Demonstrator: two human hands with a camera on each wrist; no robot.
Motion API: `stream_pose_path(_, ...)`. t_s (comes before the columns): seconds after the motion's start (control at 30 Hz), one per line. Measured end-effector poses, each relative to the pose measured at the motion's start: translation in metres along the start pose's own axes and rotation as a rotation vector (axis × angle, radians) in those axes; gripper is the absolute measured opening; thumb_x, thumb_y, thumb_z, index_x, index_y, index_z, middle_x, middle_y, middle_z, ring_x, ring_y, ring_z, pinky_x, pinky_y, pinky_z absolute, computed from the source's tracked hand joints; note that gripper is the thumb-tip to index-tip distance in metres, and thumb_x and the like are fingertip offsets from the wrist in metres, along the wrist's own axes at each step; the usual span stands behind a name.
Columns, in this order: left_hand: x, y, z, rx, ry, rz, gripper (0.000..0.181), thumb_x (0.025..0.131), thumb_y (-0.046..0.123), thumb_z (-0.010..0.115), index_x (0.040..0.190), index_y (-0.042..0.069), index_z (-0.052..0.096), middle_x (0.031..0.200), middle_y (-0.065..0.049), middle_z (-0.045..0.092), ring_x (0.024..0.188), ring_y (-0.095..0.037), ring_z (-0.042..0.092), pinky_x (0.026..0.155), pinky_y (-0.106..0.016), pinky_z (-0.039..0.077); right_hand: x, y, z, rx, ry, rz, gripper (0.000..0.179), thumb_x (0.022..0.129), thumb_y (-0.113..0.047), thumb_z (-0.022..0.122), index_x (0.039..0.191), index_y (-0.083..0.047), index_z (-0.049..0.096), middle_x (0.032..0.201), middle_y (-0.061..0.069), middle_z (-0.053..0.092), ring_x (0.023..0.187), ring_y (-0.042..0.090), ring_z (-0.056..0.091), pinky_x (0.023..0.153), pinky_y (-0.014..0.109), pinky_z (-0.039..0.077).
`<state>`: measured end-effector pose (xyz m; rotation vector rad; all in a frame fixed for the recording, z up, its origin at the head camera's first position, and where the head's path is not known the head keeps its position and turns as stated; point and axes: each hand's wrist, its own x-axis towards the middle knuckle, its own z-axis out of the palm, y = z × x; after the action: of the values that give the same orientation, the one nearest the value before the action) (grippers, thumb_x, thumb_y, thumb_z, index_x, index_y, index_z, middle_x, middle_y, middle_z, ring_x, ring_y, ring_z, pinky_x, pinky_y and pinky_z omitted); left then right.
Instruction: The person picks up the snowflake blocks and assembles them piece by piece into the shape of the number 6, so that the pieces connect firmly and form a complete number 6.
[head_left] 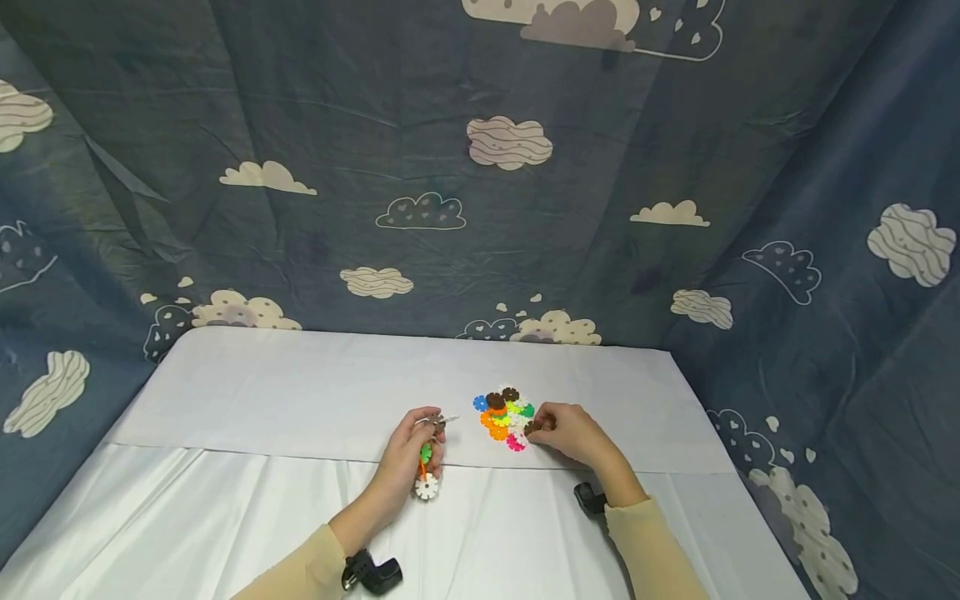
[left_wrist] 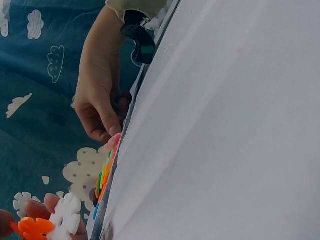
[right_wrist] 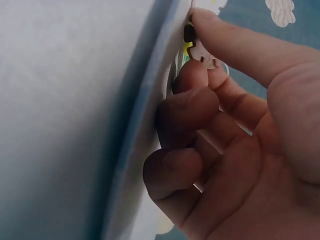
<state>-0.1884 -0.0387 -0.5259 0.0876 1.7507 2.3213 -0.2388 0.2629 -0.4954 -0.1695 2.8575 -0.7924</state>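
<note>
"Dark blue cloud-print fabric [head_left: 337,100] enclosed a white-covered table [head_left: 285,392]. What was recorded, beginning at the left?"

"One black wrist camera [head_left: 371,573], then the left hand [head_left: 405,447]. It gripped notched, seemingly plastic discs, apparently linked: a white disc [head_left: 427,487] nearest the wearer, with an orange disc [left_wrist: 36,228] and a green disc [head_left: 426,453] beside it. What the fingers covered could not be counted."

"Handling?"

"Judged light, stiff and smooth, unlikely to break; the joints appeared the weak point, liable to part if twisted. Best held flat by the faces, leaving the rim slots free."

"Further right?"

"Between the hands, a heap of loose discs: a blue disc [head_left: 480,402] at its left edge, a loose orange disc [head_left: 498,432] and a pink disc [head_left: 515,443] nearer. They overlapped, so neighbours obstructed a clean hold; thin rims offered little purchase."

"And the right hand [head_left: 573,429]?"

"At the heap's right edge, in a narrow pinch, thumb against fingers, on a brown disc [right_wrist: 189,34] largely hidden by them."
</note>
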Motion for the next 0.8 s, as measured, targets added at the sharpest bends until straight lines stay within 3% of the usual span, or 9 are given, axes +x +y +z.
stream_pose_path(0.2, -0.003, 0.001, -0.001, -0.003, -0.033, 0.014, 0.044, 0.114, 0.026, 0.050, 0.148, -0.002, 0.051, 0.097, -0.003, 0.054, 0.061, -0.009, 0.045, 0.055, -0.022, 0.050, 0.000, -0.001, -0.001, 0.054, -0.007, -0.035, 0.017, 0.098, -0.026, 0.077, 0.087, -0.015, 0.071, 0.075, -0.002, 0.057, 0.073, 0.015, 0.051, 0.066, 0.027, 0.041)
stream_pose_path(0.37, -0.002, 0.000, -0.001, 0.019, -0.013, 0.003, 0.046, 0.108, 0.032, 0.064, 0.137, -0.004, 0.061, 0.085, 0.003, 0.051, 0.057, -0.008, 0.039, 0.052, -0.021, 0.042, -0.004, -0.020, -0.001, 0.307, -0.039, -0.081, 0.018, 0.103, -0.025, 0.071, 0.091, -0.010, 0.072, 0.068, 0.000, 0.054, 0.060, 0.015, 0.046, 0.056, 0.025, 0.038)
stream_pose_path(0.57, -0.001, 0.001, 0.001, 0.038, 0.029, 0.019, 0.040, 0.104, 0.029, 0.070, 0.130, -0.001, 0.065, 0.102, -0.002, 0.064, 0.054, -0.007, 0.039, 0.050, -0.021, 0.041, -0.014, -0.051, 0.006, 0.631, -0.071, -0.081, 0.025, 0.105, -0.023, 0.068, 0.100, 0.002, 0.069, 0.067, 0.003, 0.055, 0.055, 0.014, 0.046, 0.052, 0.024, 0.043)
stream_pose_path(0.8, -0.002, 0.002, 0.001, 0.074, 0.039, 0.040, 0.030, 0.105, 0.029, 0.070, 0.125, 0.006, 0.070, 0.087, -0.002, 0.064, 0.052, -0.007, 0.042, 0.049, -0.020, 0.042, -0.023, -0.072, 0.019, 0.721, -0.054, -0.098, 0.025, 0.105, -0.020, 0.068, 0.097, 0.004, 0.067, 0.066, -0.001, 0.060, 0.054, 0.010, 0.050, 0.051, 0.021, 0.047)
